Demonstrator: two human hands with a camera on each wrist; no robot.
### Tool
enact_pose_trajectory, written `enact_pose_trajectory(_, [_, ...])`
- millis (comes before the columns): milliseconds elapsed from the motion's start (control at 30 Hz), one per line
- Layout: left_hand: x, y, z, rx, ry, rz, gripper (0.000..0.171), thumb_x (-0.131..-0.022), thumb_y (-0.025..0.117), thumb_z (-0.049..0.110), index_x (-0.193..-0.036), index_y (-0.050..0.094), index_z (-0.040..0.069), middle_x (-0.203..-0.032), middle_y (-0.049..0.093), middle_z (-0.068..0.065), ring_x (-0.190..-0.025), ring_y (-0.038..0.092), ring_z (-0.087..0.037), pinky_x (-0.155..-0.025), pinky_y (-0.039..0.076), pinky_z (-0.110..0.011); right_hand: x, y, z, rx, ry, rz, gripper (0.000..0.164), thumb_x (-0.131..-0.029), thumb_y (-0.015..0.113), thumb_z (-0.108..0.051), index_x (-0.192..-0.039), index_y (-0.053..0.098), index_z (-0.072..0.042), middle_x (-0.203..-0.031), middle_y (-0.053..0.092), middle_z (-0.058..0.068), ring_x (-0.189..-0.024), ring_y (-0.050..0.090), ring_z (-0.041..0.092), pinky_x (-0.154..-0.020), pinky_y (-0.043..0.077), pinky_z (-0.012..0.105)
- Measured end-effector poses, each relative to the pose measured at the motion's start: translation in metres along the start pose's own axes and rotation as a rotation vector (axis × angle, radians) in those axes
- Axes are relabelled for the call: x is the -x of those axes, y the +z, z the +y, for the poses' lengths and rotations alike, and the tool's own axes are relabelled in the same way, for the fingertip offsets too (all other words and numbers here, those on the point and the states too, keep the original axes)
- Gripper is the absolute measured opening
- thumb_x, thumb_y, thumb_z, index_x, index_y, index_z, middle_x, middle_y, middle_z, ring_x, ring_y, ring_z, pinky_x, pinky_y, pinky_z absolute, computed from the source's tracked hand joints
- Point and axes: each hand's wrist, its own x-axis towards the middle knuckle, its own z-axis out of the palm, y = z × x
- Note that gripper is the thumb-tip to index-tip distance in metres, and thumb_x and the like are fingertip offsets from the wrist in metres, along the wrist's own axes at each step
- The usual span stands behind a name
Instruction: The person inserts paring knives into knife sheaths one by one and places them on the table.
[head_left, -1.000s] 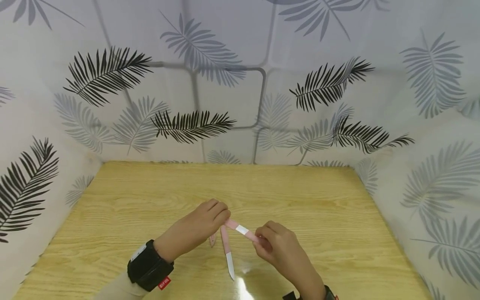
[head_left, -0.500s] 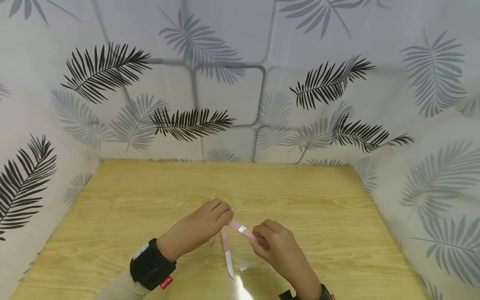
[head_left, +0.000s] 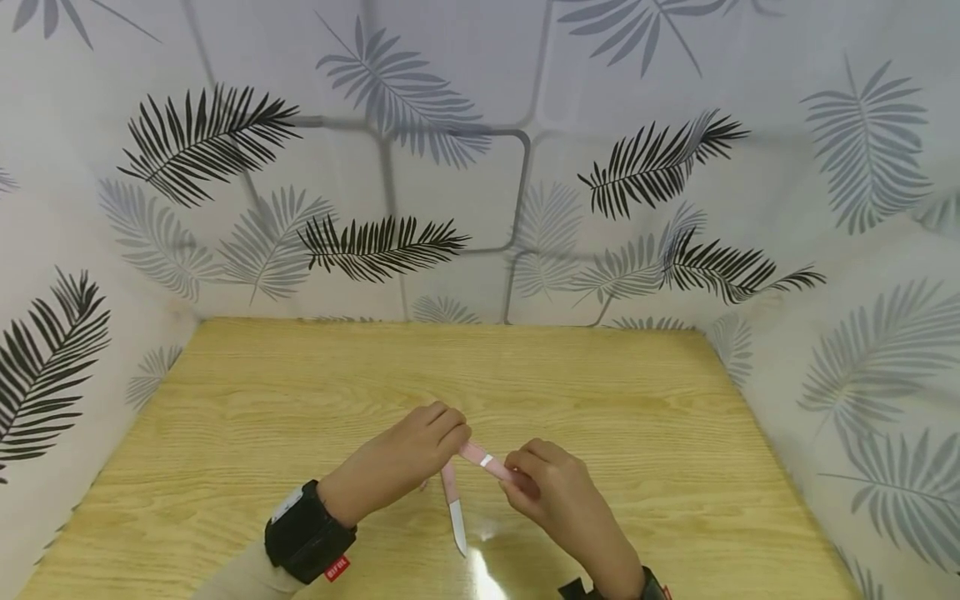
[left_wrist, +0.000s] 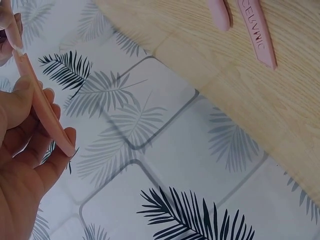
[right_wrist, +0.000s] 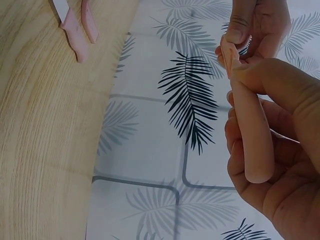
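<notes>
My left hand (head_left: pixel 412 458) grips a slim pink blade cover (left_wrist: pixel 45 107) between thumb and fingers. My right hand (head_left: pixel 558 492) holds a knife by its thick, round-ended pink handle (right_wrist: pixel 254 135). Both pieces are in line above the table, with a narrow band of white blade (head_left: pixel 486 459) showing between them. Below the hands a second knife (head_left: pixel 458 525) with a pink handle and white blade lies on the table. Beside it is another pink piece (right_wrist: pixel 90 22), mostly hidden behind my left hand in the head view.
The wood-grain table (head_left: pixel 637 400) stretches around the hands. White leaf-patterned cloth (head_left: pixel 465 192) hangs at its back and sides. In the left wrist view, one pink piece (left_wrist: pixel 257 35) on the table carries the word CERAMIC.
The white band of blade between the hands has become narrower. My left hand has moved slightly right, toward the right hand, and covers more of the pink piece on the table.
</notes>
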Motion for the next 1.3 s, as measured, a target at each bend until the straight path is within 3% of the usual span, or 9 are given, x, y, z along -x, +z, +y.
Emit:
enact_pose_trajectory(167, [0.0018,-0.0013,0.0008,0.003,-0.002,-0.009,0.034,-0.081,0.067,-0.001,-0.109,0.050,0.003,-0.106,0.048,-0.004,-0.096,0.044,-0.017,-0.085,0.038,-0.025,-0.0004,0.0016,-0.0002,-0.004,-0.015,0.007,0.010,-0.073,0.074,-0.006,-0.081,0.068,-0.006,-0.079,0.059,-0.002,-0.066,0.051,0.004,-0.057,0.044,0.009])
enact_pose_trajectory(633, [0.0013,0.0021,0.0055,-0.099,0.011,-0.010,0.030,-0.084,0.066,0.006,-0.109,0.050,0.004,-0.105,0.049,-0.005,-0.093,0.045,-0.018,-0.081,0.039,-0.026,0.0001,0.0024,0.0009,-0.007,-0.058,0.020,0.011,-0.071,0.074,-0.004,-0.080,0.068,-0.004,-0.078,0.060,0.000,-0.063,0.051,0.004,-0.057,0.043,0.008])
enact_pose_trajectory(1133, [0.0014,0.0028,0.0043,-0.105,0.014,-0.008,0.032,-0.083,0.067,0.007,-0.111,0.051,0.004,-0.107,0.050,-0.006,-0.097,0.046,-0.019,-0.085,0.040,-0.027,-0.0003,0.0040,-0.0002,-0.037,-0.069,0.048,0.008,-0.071,0.070,-0.002,-0.078,0.067,-0.005,-0.077,0.059,-0.001,-0.060,0.046,0.000,-0.052,0.039,0.005])
enact_pose_trajectory(1300, [0.0007,0.0036,0.0041,-0.041,0.009,0.016,0.031,-0.083,0.067,0.006,-0.110,0.052,0.004,-0.107,0.051,-0.005,-0.098,0.046,-0.018,-0.085,0.040,-0.026,0.0002,0.0047,-0.0012,-0.037,-0.054,0.070,0.009,-0.069,0.070,-0.003,-0.076,0.066,-0.007,-0.074,0.056,-0.004,-0.059,0.044,0.000,-0.050,0.038,0.006])
